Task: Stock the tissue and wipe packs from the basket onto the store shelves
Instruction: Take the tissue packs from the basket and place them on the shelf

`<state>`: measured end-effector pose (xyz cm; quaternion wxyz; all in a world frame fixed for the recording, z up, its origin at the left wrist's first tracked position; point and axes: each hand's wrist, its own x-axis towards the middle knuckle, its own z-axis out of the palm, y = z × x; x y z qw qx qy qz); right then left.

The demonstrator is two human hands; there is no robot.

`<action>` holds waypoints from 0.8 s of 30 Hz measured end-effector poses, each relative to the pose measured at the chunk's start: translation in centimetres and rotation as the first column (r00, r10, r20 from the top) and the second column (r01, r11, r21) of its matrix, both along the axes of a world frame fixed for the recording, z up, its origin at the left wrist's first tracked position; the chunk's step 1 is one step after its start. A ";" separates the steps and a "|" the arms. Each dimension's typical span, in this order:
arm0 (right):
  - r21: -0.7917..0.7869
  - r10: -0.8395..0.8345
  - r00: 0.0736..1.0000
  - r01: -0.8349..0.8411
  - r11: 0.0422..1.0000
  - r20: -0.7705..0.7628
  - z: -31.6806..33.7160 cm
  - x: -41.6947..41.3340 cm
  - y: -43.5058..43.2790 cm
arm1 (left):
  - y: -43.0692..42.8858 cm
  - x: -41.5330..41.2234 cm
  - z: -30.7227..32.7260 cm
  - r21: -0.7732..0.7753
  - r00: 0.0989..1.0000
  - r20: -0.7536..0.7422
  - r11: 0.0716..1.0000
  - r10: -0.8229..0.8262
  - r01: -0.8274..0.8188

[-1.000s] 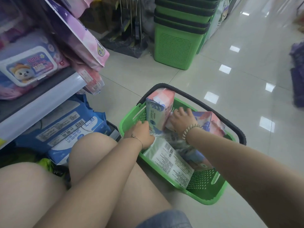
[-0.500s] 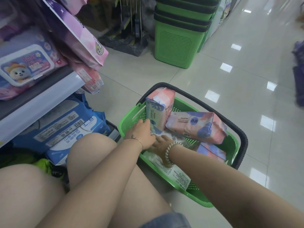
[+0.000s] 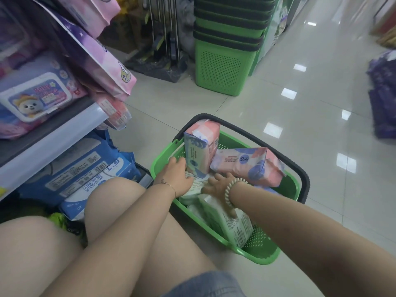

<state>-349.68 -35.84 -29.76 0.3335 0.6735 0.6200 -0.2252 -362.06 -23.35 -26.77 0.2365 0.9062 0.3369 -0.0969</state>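
Shelf (image 3: pixel 53 144): far left, pale front edge, holding a wipes pack (image 3: pixel 36 99) with a bear on its lid.
Pink packs (image 3: pixel 100 61): leaning out over the shelf's right end.
Blue packs (image 3: pixel 81 168): stacked on the lowest level under the shelf, beside the person's knee.
Left hand (image 3: pixel 177 176): inside the basket at its left wall, fingers loosely straight and touching the foot of the upright pack, thumb on the white pack; it clasps nothing.
Basket (image 3: pixel 267 251): green, black handle, on the floor just right of the knees.
Upright pack (image 3: pixel 200 151): pink and blue, standing on end in the basket's far left corner.
Right hand (image 3: pixel 216 185): bead bracelet at the wrist, fingers spread and bent onto the white pack; cannot tell whether it grips.
White pack (image 3: pixel 227 219): lying flat along the basket's near side, under both hands.
Pink pack (image 3: pixel 246 168): on its side, leaning against the upright pack.
Green bins (image 3: pixel 222 67): stacked, far centre.
Purple packs (image 3: pixel 383 93): far right, blurred.
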 end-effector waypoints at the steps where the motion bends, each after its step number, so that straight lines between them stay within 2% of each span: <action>1: -0.006 -0.006 1.000 0.006 1.000 -0.002 0.0 0.0 -0.4 | -0.1 -0.1 0.0 -0.001 1.000 0.002 1.000 -0.007 0.007; 6: -0.013 0.020 0.999 -0.020 1.000 -0.030 0.3 -0.4 -1.4 | -0.6 -0.7 0.5 0.011 0.998 0.021 0.998 -0.056 0.056; 11: 0.070 0.020 1.000 -0.019 0.997 -0.017 3.4 0.0 -1.7 | -0.7 -1.3 1.1 0.027 0.996 0.047 0.997 -0.072 0.071; 16: 0.243 -0.086 0.991 0.110 0.964 -0.107 8.8 1.5 -1.6 | -1.2 -1.6 2.0 0.032 0.989 0.097 0.994 -0.108 0.105; 21: 0.385 -0.116 0.976 0.180 0.905 -0.182 12.9 3.0 -0.9 | -0.9 -1.9 3.7 -0.023 0.990 0.120 0.997 -0.077 0.080; 24: 0.448 -0.124 0.971 0.206 0.870 -0.205 15.2 3.5 -0.6 | -0.6 -2.2 4.8 -0.060 0.987 0.100 0.989 -0.126 0.132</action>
